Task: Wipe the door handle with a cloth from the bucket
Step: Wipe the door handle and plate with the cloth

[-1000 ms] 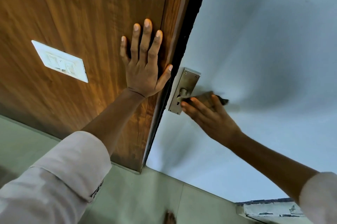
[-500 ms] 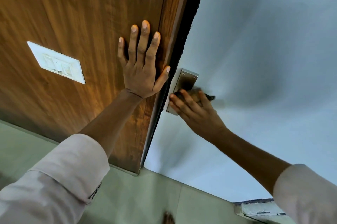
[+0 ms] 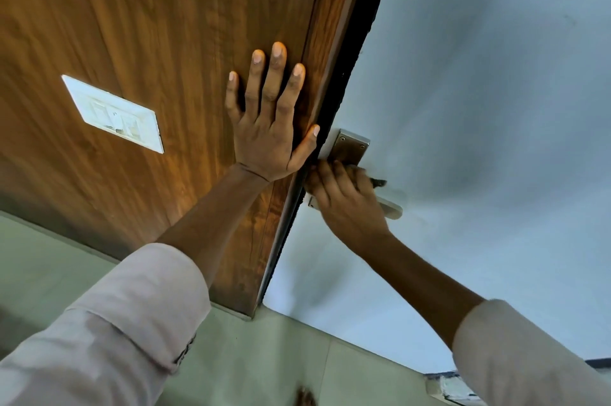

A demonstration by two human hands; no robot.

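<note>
L hand (image 3: 268, 137) flat, palm fwd, fingers spread & pointing up, thumb out to the R; L forearm bare, pale sleeve rolled near elbow. R hand (image 3: 344, 200) reaches up-left, fingers curled closed in a grip, back of hand to cam; R forearm extended, sleeve pushed back.
</note>
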